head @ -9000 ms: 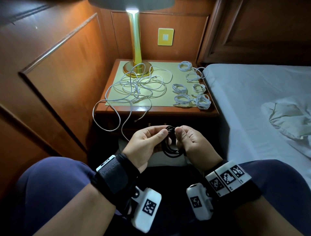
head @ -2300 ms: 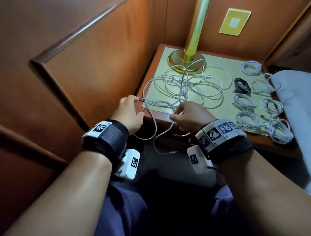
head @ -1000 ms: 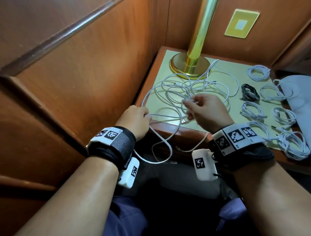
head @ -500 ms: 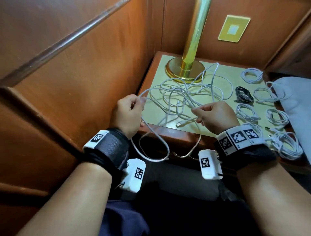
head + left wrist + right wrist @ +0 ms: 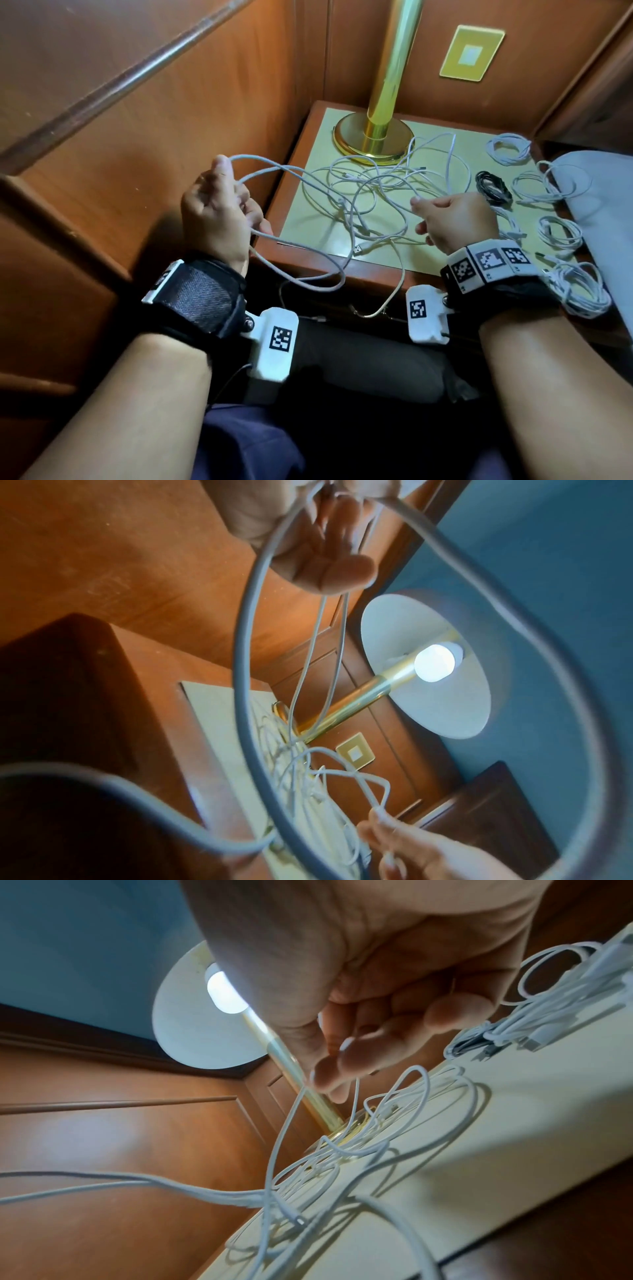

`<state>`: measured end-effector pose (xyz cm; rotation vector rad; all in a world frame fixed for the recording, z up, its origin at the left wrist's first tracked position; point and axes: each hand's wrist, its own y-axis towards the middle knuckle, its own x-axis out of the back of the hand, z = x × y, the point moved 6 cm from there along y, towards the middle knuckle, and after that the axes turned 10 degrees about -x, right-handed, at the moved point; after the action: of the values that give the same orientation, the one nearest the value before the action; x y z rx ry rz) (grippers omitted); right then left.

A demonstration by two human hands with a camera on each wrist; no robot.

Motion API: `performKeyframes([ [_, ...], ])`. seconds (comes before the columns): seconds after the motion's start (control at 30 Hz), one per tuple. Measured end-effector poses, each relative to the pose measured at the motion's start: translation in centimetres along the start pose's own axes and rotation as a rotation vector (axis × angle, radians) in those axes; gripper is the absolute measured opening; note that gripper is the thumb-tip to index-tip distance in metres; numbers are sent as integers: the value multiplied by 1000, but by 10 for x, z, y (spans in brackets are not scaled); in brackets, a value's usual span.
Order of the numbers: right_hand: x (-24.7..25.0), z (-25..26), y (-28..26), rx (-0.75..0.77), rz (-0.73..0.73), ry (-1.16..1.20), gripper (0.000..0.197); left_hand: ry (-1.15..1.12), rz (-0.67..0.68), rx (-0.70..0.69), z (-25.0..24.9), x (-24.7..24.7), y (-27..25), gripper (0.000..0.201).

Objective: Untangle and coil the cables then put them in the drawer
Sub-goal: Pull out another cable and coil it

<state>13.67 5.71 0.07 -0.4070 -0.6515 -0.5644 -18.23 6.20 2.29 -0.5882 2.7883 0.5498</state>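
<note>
Cables in a white tangle (image 5: 373,202) lay mid-frame on the nightstand (image 5: 308,274), by the brass lamp base (image 5: 375,137). Left hand (image 5: 215,212), centre-left, had fingers curled round a raised white loop (image 5: 274,168). Right hand (image 5: 455,219) pinched a strand, apparently between thumb and forefinger. Coiled bundles (image 5: 560,233) and one black coil (image 5: 493,186) sat at right

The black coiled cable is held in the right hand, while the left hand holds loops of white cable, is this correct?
Not quite. The black coiled cable lies on the nightstand among the white coils, held by no hand. The right hand pinches a strand of the tangled white cables instead; the head view shows this. The left hand does hold loops of white cable.
</note>
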Motion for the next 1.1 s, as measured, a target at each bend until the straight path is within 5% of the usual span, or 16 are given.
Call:
performKeyframes([
  [0.43, -31, 9, -20, 64, 320, -135, 26, 101, 63, -364, -59, -6, -10, 40],
  [0.6, -34, 6, -15, 79, 304, -173, 25, 157, -4, -550, -79, -2, -11, 30],
  [0.83, -48, 13, -22, 187, 359, -99, 9, 496, 161, -574, -47, -1, -7, 32],
  [0.97, -55, 15, -35, 222, 464, -189, 21, 576, 328, -513, -30, -13, -13, 29],
  [1.1, -61, 15, -41, 274, 484, -317, 44, 589, 356, -493, -23, -15, -14, 31],
])
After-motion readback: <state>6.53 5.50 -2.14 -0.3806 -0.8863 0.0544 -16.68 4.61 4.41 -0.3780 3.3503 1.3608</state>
